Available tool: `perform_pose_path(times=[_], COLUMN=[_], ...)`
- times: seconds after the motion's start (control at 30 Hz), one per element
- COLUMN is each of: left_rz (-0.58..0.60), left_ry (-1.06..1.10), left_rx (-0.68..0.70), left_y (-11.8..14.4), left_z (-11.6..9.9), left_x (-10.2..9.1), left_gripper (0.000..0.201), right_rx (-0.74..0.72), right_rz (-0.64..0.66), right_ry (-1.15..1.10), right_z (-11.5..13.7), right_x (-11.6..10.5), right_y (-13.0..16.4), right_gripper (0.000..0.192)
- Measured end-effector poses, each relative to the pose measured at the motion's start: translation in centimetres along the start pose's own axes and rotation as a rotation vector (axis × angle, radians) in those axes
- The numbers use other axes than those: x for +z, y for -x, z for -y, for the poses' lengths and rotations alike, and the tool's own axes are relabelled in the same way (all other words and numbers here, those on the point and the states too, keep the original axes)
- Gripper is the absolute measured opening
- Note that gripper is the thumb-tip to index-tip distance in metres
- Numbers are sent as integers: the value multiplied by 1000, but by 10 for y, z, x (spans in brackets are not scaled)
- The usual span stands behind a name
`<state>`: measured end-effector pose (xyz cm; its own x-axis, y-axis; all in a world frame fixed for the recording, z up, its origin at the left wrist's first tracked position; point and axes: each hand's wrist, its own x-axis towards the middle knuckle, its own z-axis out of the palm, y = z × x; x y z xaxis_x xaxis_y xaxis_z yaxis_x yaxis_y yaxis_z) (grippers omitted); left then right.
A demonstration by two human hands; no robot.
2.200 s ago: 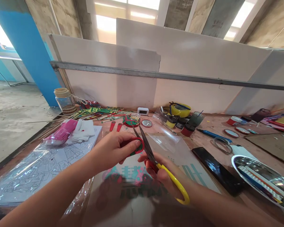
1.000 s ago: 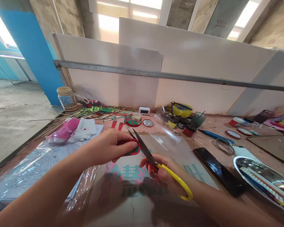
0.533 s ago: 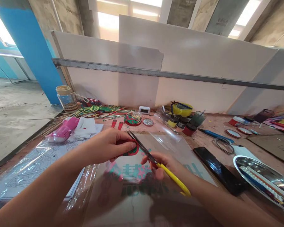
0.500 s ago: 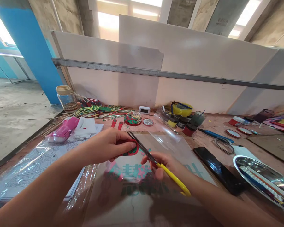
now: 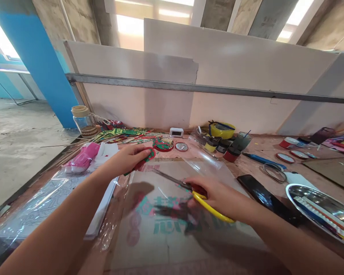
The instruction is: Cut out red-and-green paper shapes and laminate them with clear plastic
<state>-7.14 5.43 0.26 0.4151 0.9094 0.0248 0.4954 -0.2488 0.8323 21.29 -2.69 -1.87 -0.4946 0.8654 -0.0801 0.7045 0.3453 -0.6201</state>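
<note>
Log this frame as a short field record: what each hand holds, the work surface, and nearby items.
left hand: pinches a red and green cutout, held away from the blades
right hand: grips yellow-handled scissors, blades look closed, pointing left
surface: cardboard sheet with printed characters, under clear plastic film
right side: black phone, metal tray
back row: paint jars, glass jar
</note>
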Motion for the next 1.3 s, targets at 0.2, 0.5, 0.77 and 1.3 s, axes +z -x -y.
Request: perform_pose_path(times=[0.2,0.5,0.77,1.3], left_rz=[-10,-258,-300,-280], left_ry=[116,134,-180,-714], left_rx=[-135,-148,-301,-249], left_y=[-18,-40,-72,-87], left_z=[41,84,94,89], left_x=[9,16,-2,16], left_gripper=[37,35,35,35], right_rx=[-52,-165,-126,-49], right_rz=[187,295,164,101], right_ry=[59,259,354,341], right_z=[30,24,19,-4], right_x=[12,49,30,37], right_y=[22,47,30,-23], right_gripper=[31,50,16,75])
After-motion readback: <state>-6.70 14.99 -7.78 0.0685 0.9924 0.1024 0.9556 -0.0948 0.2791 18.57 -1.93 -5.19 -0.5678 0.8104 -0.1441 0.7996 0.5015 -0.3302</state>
